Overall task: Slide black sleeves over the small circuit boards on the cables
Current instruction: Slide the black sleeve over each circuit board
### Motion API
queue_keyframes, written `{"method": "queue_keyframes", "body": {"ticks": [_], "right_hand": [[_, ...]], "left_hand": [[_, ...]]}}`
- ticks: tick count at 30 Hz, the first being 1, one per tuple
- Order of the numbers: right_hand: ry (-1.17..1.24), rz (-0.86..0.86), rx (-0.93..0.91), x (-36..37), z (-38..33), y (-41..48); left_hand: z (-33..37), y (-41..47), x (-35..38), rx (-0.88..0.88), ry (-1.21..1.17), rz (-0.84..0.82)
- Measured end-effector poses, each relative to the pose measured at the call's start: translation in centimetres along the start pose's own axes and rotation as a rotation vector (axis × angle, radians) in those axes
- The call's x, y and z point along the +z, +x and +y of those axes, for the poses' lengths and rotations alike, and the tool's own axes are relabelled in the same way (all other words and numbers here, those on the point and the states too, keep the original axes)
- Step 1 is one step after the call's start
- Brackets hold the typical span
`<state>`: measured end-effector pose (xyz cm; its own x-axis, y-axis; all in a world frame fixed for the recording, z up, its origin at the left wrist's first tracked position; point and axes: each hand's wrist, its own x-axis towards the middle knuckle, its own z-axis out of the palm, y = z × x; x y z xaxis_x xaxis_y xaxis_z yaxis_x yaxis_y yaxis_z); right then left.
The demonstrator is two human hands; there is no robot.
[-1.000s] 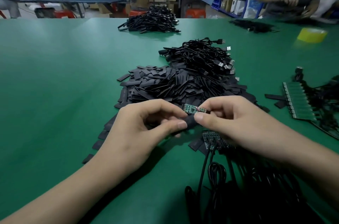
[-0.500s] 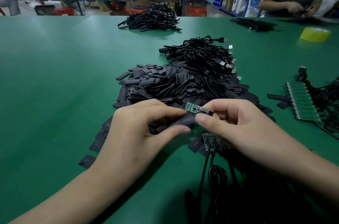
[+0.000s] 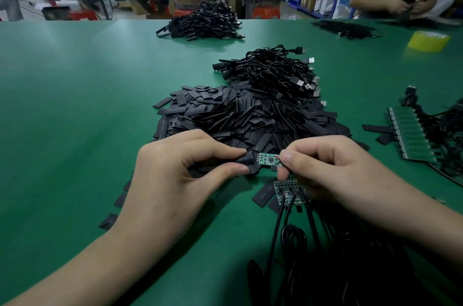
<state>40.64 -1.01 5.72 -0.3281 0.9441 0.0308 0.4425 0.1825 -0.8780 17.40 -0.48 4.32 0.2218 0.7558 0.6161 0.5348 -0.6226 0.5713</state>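
Head view, left hand pinching sleeve, right hand pinching board

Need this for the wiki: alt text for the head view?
A person's left hand pinches a black sleeve at the end of a small green circuit board held by the right hand above a green table. A heap of loose sleeves and a pile of cables lie behind.

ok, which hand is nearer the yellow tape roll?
Right. The right hand sits below-left of the tape roll; the left hand is farther off to the left.
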Motion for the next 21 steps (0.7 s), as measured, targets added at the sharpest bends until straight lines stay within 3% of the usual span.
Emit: {"method": "queue_keyframes", "body": {"ticks": [12, 17, 21], "right_hand": [[-0.067, 0.002, -0.006, 0.1, -0.4, -0.2], [0.212, -0.095, 0.113, -0.02, -0.66, -0.19], [-0.033, -0.045, 0.036, 0.03, -0.6, -0.27]], "left_hand": [[-0.2, -0.29, -0.04, 0.072, 0.057, -0.051], [-0.22, -0.42, -0.22, 0.202, 0.155, -0.058], [-0.15, -0.33, -0.23, 0.148, 0.107, -0.064]]}}
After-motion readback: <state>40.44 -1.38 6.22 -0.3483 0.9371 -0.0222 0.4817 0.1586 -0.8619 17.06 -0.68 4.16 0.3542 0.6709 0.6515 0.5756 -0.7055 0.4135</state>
